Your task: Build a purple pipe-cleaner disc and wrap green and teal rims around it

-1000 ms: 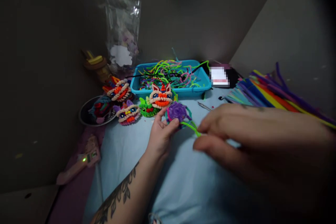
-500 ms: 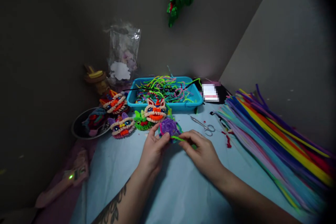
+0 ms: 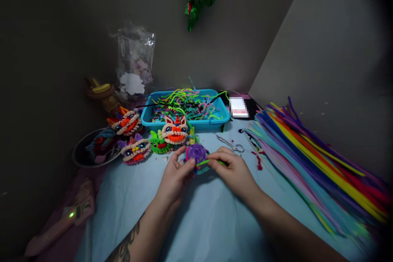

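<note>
Two hands on one piece, so what step is that, d'you reckon?

Looks like mid-build: green stem (image 3: 211,162) being worked into the purple coil (image 3: 196,153), prob. round its edge. Judgement only, the join is too small to see

Where's the coil sit?

In front of the blue tray (image 3: 211,123), on the person's side of it, approx. level w/ the tray's middle. Resting on the desk (image 3: 208,221) or held just off it, can't tell which

Fingers?

L hand (image 3: 173,176): fingers closed on the coil's left side, thumb up against it. R hand (image 3: 235,172): thumb & forefinger pinched shut on the stem, right beside the coil, other fingers curled loose

Arm pose?

Both forearms come in from the near side & meet in front of the tray, wrists low, palms turned toward each other. L forearm has a tattoo

What would a further move need?

I'd say a firm L grip so the coil doesn't spin, & the R pinch close to the coil so the stem bends tight, not slack. Small scissors (image 3: 231,145) lie just in front of the tray's right end, w/in reach if trimming's wanted. Spare stems (image 3: 307,159) fan out well right of the tray; lion faces (image 3: 175,130) sit against its front-left
</note>
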{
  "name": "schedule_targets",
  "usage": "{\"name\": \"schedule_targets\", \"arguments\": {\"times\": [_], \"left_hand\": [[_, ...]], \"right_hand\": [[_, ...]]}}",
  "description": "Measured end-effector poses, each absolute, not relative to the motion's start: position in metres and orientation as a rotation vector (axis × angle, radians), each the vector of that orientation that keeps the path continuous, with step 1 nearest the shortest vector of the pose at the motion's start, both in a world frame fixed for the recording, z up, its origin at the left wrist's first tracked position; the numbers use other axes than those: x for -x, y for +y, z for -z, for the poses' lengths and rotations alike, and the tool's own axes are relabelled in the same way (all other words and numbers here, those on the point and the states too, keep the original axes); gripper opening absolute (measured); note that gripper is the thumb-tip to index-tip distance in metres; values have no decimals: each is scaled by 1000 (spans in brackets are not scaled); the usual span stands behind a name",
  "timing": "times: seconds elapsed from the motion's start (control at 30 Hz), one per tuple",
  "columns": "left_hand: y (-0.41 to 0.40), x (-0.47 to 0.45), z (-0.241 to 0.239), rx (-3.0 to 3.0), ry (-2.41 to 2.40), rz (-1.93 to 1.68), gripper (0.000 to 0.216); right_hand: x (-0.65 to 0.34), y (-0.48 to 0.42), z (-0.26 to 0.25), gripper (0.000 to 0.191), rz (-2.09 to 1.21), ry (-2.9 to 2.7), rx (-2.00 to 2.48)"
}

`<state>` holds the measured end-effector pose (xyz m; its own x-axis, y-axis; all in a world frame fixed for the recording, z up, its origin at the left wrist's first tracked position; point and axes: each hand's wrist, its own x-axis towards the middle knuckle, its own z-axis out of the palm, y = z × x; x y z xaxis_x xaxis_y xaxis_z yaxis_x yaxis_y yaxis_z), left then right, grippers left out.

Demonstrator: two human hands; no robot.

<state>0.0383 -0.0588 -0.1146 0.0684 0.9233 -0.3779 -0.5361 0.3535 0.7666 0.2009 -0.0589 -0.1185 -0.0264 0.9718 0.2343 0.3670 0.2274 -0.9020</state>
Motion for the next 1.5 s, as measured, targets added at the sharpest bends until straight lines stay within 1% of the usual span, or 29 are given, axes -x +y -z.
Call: {"name": "schedule_targets", "arguments": {"times": [0.1, 0.2, 0.4, 0.5, 0.77, 0.87, 1.0, 1.07, 1.2, 1.3, 1.43, 1.5], "left_hand": [[-59, -38, 115, -522, 957, -1130, 70], [-59, -38, 115, -527, 929, -1111, 70], [-59, -39, 119, -608, 904, -1173, 80], [-58, -40, 120, -659, 910, -1190, 81], [-60, -42, 115, -646, 950, -1245, 85], [-61, -43, 112, -642, 980, -1257, 84], [-59, -42, 112, -643, 994, -1288, 79], [-58, -41, 113, -644, 979, -1311, 75], [-57, -39, 115, -612, 970, -1323, 73], [-58, -39, 115, -554, 967, -1319, 73], [-56, -37, 116, -475, 968, -1317, 71], [-55, -36, 118, -441, 975, -1316, 68]], "right_hand": [[-202, -58, 117, 17, -938, -1582, 1307], [-201, -58, 117, 21, -968, -1560, 1324], [-199, -58, 121, 22, -854, -1416, 1320], [-197, -59, 121, 23, -827, -1408, 1306], [-189, -65, 122, 18, -884, -1433, 1280], [-189, -64, 124, 18, -900, -1446, 1278], [-195, -59, 127, 8, -892, -1505, 1255], [-203, -55, 128, 13, -826, -1565, 1243], [-225, -44, 131, 15, -555, -1749, 1207], [-239, -36, 134, 20, -406, -1744, 1227], [-252, -29, 137, 12, -284, -1662, 1311], [-257, -27, 138, 12, -249, -1640, 1368]]}}
